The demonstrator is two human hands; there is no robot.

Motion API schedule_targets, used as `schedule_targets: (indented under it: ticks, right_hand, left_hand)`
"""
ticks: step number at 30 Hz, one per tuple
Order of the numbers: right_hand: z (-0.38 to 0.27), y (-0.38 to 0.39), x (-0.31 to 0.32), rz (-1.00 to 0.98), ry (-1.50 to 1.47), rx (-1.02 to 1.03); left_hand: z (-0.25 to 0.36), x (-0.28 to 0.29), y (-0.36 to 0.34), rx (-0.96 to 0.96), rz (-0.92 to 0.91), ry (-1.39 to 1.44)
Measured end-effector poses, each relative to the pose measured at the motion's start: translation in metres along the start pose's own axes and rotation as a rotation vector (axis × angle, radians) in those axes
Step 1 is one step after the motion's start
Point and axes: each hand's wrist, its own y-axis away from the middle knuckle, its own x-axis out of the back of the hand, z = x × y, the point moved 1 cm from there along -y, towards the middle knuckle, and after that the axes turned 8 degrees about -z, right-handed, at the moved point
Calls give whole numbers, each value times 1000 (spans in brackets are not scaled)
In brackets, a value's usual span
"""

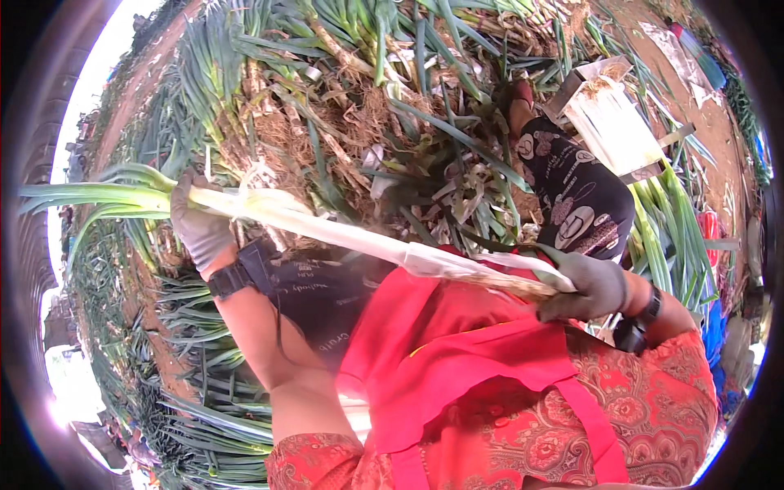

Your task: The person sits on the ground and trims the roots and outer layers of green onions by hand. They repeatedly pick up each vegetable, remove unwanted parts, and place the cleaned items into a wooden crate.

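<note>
A large green onion [318,229] stretches slantwise across my lap, its green leaves on the left and its root end on the right. My left hand [200,224], in a light grey glove, is closed round it where white stem meets green leaves. My right hand [588,287], in a darker glove, is closed at the root end. A loose pale strip of outer leaf [535,265] runs into its fingers, standing partly away from the stem. Whether the fingers also grip the roots is hidden.
Unpeeled green onions [351,106] with brown roots lie heaped ahead, with leaf scraps [469,196] near my feet. More onions [220,425] are piled at left. At right stand a small pale-topped wooden stool [616,122], further onions [665,224] and a red object [709,237].
</note>
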Motion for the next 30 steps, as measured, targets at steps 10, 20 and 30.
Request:
schedule_targets:
  ticks: [10,20,30]
  right_hand:
    - [8,29,10,593,-174,-281]
    - [-65,-209,32,364,752,239]
    - [-7,-240,19,275,867,-21]
  left_hand:
    - [45,40,6,-416,64,-866]
    - [-9,-50,41,-292,-193,-466]
    - [-24,-65,52,-196,-238,-376]
